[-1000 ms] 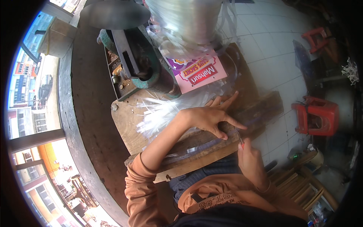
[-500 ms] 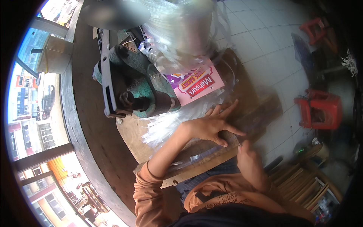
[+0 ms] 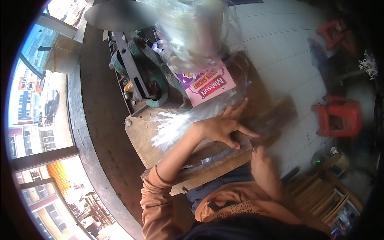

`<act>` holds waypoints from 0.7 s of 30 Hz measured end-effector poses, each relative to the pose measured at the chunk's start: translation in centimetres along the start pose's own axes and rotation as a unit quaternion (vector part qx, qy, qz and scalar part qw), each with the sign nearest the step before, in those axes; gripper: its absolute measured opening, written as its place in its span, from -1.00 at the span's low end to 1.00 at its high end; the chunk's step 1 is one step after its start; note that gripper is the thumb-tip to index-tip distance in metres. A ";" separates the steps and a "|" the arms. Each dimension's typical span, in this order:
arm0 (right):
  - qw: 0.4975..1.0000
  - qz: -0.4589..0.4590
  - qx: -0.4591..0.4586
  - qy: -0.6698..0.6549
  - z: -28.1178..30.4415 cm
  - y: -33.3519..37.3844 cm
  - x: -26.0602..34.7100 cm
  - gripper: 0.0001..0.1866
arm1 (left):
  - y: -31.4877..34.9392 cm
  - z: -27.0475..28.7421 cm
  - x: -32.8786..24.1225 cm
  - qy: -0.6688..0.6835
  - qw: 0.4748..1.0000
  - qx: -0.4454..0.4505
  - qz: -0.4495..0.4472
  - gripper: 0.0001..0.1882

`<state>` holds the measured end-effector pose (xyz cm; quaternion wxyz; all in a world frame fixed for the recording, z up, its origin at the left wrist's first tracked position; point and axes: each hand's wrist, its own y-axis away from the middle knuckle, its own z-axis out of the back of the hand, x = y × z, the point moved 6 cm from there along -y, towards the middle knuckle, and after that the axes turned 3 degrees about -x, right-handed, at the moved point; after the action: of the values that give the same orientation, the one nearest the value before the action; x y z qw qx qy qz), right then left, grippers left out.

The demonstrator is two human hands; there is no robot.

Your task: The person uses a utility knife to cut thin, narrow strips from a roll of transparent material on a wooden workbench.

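My left hand (image 3: 220, 129) lies with its fingers spread over clear plastic sheeting on the wooden bench top (image 3: 140, 146). Its thumb and index finger reach toward my right hand (image 3: 265, 172). That hand is closed at the bench's near right edge around a thin, pointed tool (image 3: 253, 148); most of it is hidden by the fingers, so its exact kind is unclear. Loose clear plastic strips (image 3: 170, 130) fan out left of my left wrist. A narrow clear strip (image 3: 208, 161) lies along the wood in front of me.
Beyond my left hand are a pink-and-purple printed card (image 3: 212, 86), a green cast-metal machine (image 3: 174, 96) with a metal lever (image 3: 134, 72), and a large bundle of clear plastic film (image 3: 192, 30). Red stools (image 3: 340, 118) stand on the tiled floor at right.
The green machine and its lever appear farther away and tilted to the right, exposing a tray of small parts. Both my hands keep nearly the same place and pose.
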<state>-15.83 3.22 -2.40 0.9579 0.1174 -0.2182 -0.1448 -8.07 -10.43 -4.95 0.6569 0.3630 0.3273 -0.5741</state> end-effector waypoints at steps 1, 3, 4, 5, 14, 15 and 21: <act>1.000 0.007 -0.002 -0.030 0.0 0.2 -0.1 -0.83 | 0.0 -0.1 0.1 -0.005 1.000 0.001 -0.001 -0.37; 0.996 0.024 -0.006 -0.090 0.2 0.4 -0.8 -0.82 | 0.1 -0.1 0.2 -0.014 1.000 0.003 -0.001 -0.38; 0.987 0.011 -0.014 -0.159 0.7 0.3 -1.5 -0.82 | -0.1 0.0 0.1 -0.023 1.000 0.007 -0.003 -0.38; 0.973 -0.001 -0.021 -0.228 1.2 0.1 -2.3 -0.83 | -0.2 0.0 0.0 -0.031 0.999 0.010 -0.004 -0.38; 0.946 0.196 -0.229 -0.116 5.1 -3.9 -3.2 -0.71 | 0.2 -0.2 -2.0 -0.059 0.998 -0.009 0.004 -0.40; 0.944 0.207 -0.232 -0.107 5.0 -3.8 -3.3 -0.73 | 0.3 -0.3 -2.2 -0.055 0.998 -0.013 0.003 -0.40; 0.942 0.213 -0.257 -0.042 3.2 -3.5 -3.9 -0.81 | 1.9 -0.4 -3.8 -0.152 0.984 -0.090 0.008 -0.33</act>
<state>-21.47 0.76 -2.06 0.9539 -0.1885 -0.2333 0.0064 -6.66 -7.99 -1.76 0.7333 0.2134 0.2713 -0.5857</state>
